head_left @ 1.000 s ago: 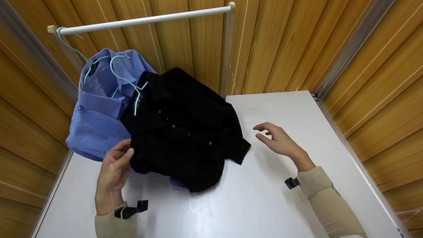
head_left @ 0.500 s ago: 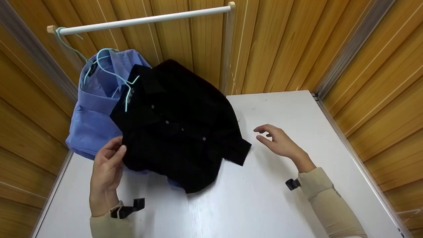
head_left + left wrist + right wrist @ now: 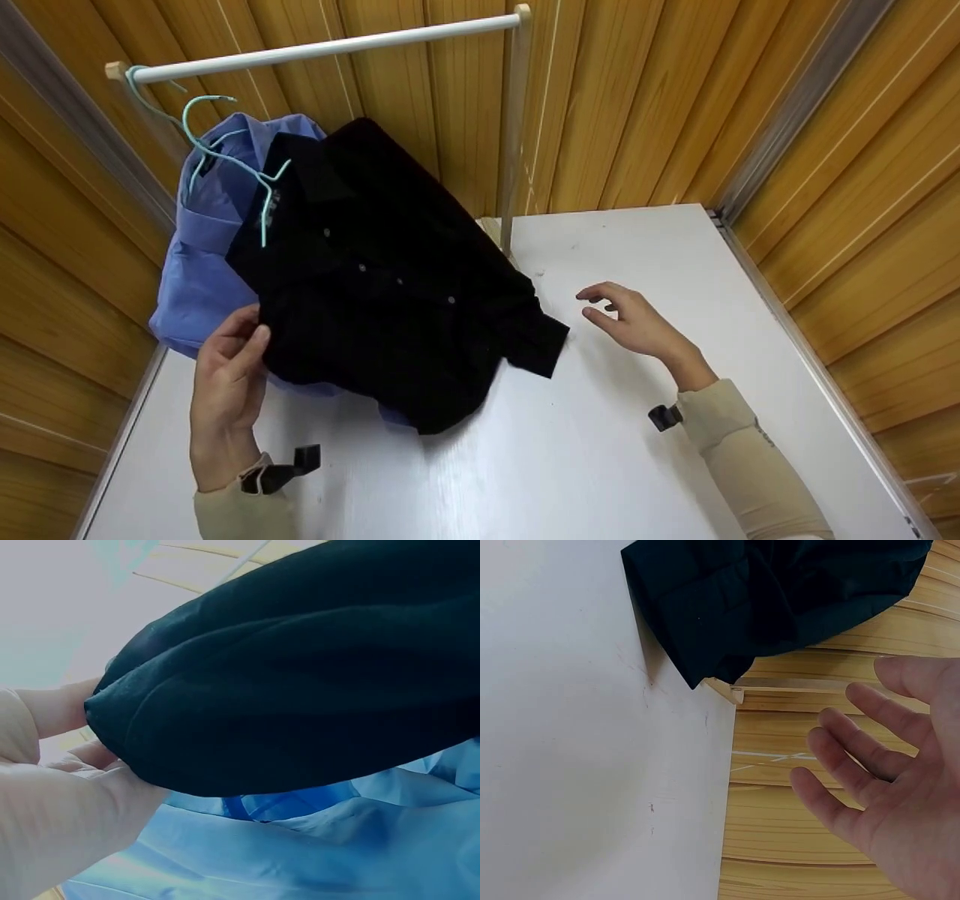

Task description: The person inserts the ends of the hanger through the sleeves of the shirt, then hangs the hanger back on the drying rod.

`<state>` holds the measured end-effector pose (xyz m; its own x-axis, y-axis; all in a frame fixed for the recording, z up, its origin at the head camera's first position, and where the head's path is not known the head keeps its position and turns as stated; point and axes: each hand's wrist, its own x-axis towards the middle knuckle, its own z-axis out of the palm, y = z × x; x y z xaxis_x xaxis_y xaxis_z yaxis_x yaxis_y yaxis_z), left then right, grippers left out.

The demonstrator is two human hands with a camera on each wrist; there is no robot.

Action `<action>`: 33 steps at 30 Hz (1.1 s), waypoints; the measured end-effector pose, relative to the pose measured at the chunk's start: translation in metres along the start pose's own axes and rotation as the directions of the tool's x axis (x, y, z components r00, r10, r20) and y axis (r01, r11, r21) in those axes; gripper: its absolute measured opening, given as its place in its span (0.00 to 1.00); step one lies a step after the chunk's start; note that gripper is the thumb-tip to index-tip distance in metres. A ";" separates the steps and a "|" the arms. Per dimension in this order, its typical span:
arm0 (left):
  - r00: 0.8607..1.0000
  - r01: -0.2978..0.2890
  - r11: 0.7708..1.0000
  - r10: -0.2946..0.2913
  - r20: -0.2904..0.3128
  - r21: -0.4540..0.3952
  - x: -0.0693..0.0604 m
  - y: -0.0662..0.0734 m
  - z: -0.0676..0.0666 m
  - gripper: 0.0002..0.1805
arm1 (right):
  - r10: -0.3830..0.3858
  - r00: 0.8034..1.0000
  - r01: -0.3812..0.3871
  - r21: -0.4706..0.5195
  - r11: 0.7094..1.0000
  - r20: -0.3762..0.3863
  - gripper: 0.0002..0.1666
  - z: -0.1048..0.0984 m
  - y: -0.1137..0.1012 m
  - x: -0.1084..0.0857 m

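A black button-up shirt on a mint-green hanger is held up by my left hand, whose thumb and fingers pinch the shoulder edge. In the left wrist view the black cloth is gripped at its rounded end. The hanger's hook stands free in front of a blue shirt, which hangs from the rack's left end on another mint-green hanger. To the right of the black sleeve cuff, my right hand hovers over the table with relaxed, slightly bent fingers, holding nothing.
The rack's white rail runs across the back, with an upright post at its right end. A white table lies beneath. Wood-patterned walls enclose the back and both sides.
My left hand has moved left and slightly up, carrying the black shirt and its hanger toward the rack's left end. The right hand has hardly moved.
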<state>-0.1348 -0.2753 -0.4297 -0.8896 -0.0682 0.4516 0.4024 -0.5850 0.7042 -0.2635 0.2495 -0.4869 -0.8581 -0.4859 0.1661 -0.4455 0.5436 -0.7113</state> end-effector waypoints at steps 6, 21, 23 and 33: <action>0.999 -0.011 0.999 0.012 -0.046 0.030 0.004 0.006 0.001 0.17 | 0.004 1.000 -0.004 -0.005 1.000 0.008 0.18 -0.001 0.001 -0.001; 0.989 -0.061 0.998 0.065 -0.135 0.034 0.012 0.017 0.000 0.16 | 0.011 1.000 -0.011 -0.012 1.000 0.007 0.17 -0.001 0.002 -0.003; 0.986 -0.072 0.997 0.074 -0.151 0.018 0.013 0.018 0.001 0.15 | 0.016 1.000 -0.016 -0.009 1.000 0.011 0.17 -0.001 0.002 -0.004; 0.989 -0.094 0.994 0.086 -0.122 -0.057 0.023 0.030 0.002 0.14 | 0.035 0.999 -0.034 -0.028 0.999 0.022 0.17 0.000 0.009 -0.010</action>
<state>-0.1425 -0.2924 -0.3974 -0.8714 -0.2165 0.4402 0.4708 -0.6212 0.6264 -0.2589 0.2594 -0.4948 -0.8673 -0.4815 0.1264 -0.4230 0.5788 -0.6972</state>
